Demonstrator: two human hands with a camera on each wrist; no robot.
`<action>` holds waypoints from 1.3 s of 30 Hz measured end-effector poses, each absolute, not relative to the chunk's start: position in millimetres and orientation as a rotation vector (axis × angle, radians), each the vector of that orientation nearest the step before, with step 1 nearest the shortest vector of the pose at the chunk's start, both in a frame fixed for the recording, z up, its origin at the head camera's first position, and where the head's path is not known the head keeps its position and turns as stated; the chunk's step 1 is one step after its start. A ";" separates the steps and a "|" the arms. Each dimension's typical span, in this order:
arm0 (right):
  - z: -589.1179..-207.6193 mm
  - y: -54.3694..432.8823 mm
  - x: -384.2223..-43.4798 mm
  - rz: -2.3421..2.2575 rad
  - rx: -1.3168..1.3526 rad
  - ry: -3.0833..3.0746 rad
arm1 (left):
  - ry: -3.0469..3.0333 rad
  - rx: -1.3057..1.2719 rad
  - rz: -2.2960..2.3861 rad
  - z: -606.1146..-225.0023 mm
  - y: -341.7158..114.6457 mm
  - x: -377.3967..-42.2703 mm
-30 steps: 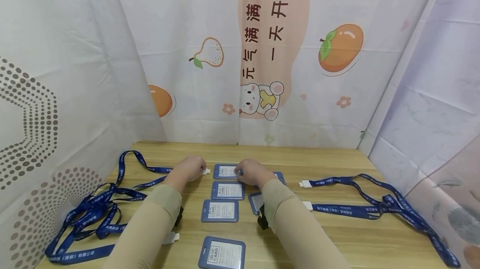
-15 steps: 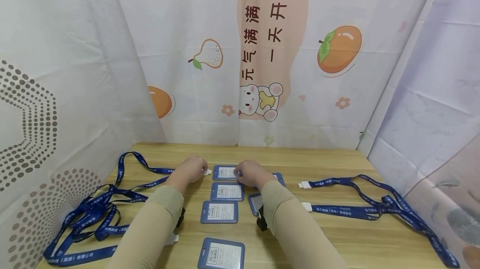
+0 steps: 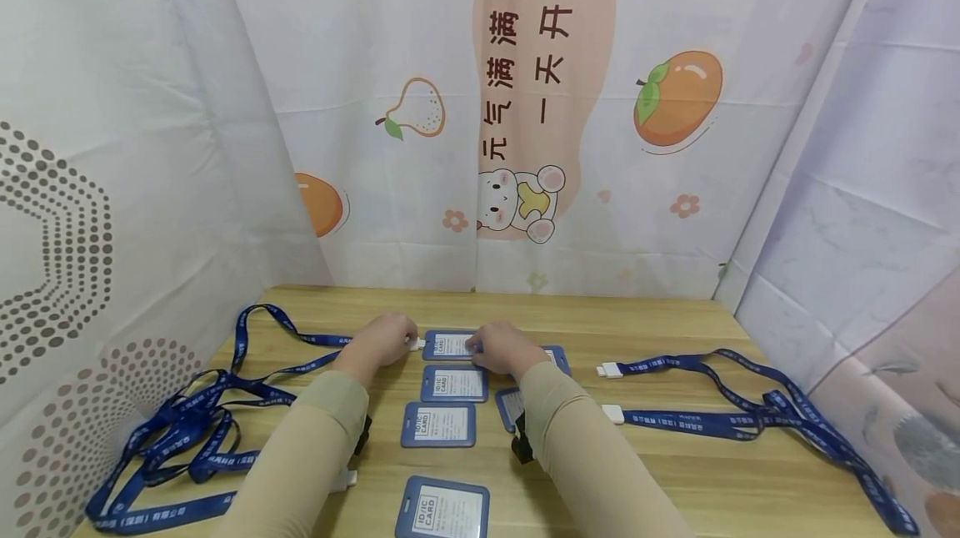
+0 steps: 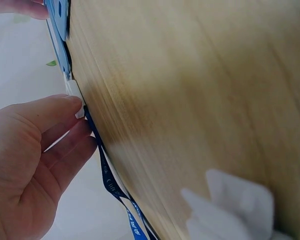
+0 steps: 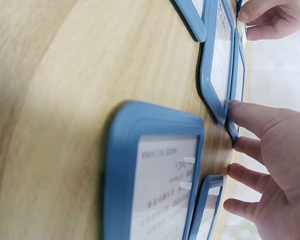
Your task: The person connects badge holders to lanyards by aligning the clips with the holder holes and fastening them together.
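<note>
Head view: a blue lanyard [image 3: 318, 340] runs left from the white clip [image 3: 417, 344] that the left hand [image 3: 381, 339] pinches, tip facing the farthest card holder [image 3: 450, 345]; the right hand [image 3: 507, 349], outer fingers spread, pinches its right end, apparently to steady it on the surface [image 3: 637, 317].

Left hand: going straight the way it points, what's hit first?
Likely the slotted end of the ID card holder farthest back, with the white clip pinched in the left hand leading. They lie almost end to end; whether they touch is unclear.
</note>
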State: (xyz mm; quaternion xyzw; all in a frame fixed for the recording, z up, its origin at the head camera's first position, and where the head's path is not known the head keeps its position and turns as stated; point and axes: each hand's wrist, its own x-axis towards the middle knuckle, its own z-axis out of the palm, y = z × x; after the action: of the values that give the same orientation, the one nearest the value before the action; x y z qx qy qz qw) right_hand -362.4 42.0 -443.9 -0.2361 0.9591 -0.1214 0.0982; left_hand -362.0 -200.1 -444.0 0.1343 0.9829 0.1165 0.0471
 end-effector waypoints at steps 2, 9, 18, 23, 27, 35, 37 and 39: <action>-444.1 41.7 -362.5 -0.356 -0.703 2.840 | 2.998 0.422 0.355 -444.2 -200.3 -361.9; -444.9 41.2 -362.8 -0.377 -0.686 2.838 | 2.998 0.438 0.354 -442.9 -200.9 -361.4; -443.8 40.0 -362.7 -0.349 -0.717 2.851 | 2.938 0.329 0.392 -442.1 -203.4 -364.1; -443.1 38.9 -363.7 -0.359 -0.681 2.849 | 2.949 0.341 0.438 -443.3 -204.1 -363.8; -445.3 39.9 -363.2 -0.380 -0.637 2.842 | 2.941 0.357 0.452 -444.4 -203.5 -362.1; -447.8 41.1 -362.2 -0.389 -0.644 2.863 | 2.915 0.390 0.455 -445.1 -203.4 -364.7; -447.3 40.7 -362.3 -0.368 -0.656 2.874 | 2.917 0.379 0.462 -444.7 -204.4 -365.6; -446.4 40.0 -363.4 -0.358 -0.675 2.884 | 2.928 0.377 0.453 -444.3 -205.1 -366.8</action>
State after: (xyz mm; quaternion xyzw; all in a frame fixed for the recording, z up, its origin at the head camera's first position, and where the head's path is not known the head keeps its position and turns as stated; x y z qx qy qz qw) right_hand -363.4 40.0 -446.4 -0.2254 0.9637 -0.1195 0.0790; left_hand -366.8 -205.1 -444.3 0.1259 0.9774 0.1511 0.0775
